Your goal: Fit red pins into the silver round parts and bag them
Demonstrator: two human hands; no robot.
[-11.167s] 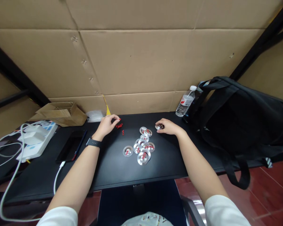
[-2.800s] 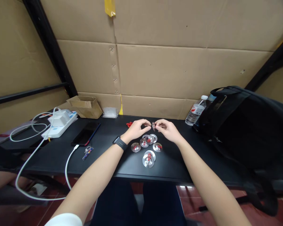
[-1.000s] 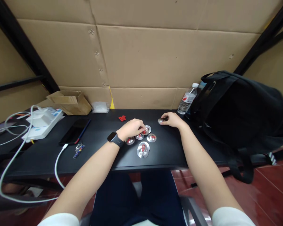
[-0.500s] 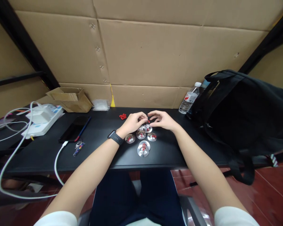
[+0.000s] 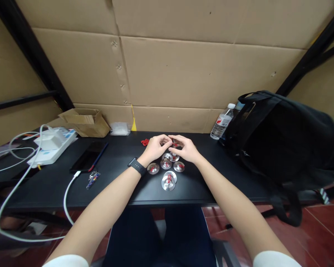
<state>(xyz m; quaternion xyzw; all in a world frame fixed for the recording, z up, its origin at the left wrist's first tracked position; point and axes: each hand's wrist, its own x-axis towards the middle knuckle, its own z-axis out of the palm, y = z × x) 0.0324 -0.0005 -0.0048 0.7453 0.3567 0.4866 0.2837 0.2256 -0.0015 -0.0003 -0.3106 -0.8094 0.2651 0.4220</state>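
Observation:
Over the middle of the black table, my left hand (image 5: 156,146) is closed, its thumb and fingertips pinching a small metal finger cymbal (image 5: 174,142) seen edge-on. My right hand (image 5: 187,149) curls around the same cymbal from the other side, near its bit of red cord; the fingertips partly hide both. Below the hands lie several shiny finger cymbals with red cord loops: one at the left (image 5: 153,168), one at the right (image 5: 179,166), and overlapping ones nearer the edge (image 5: 168,182). A small heap of red cords (image 5: 145,142) sits beside my left hand.
On the left are a power strip (image 5: 52,148) with white cables, a phone (image 5: 87,157), a keychain (image 5: 92,179), an open cardboard box (image 5: 86,124) and a clear plastic bag (image 5: 120,129). A water bottle (image 5: 222,122) and black backpack (image 5: 284,144) stand at the right.
My right hand has moved left, its fingers closing in around the cymbal and nearly meeting my left hand. The view has tilted slightly up; the cymbals on the table look unmoved.

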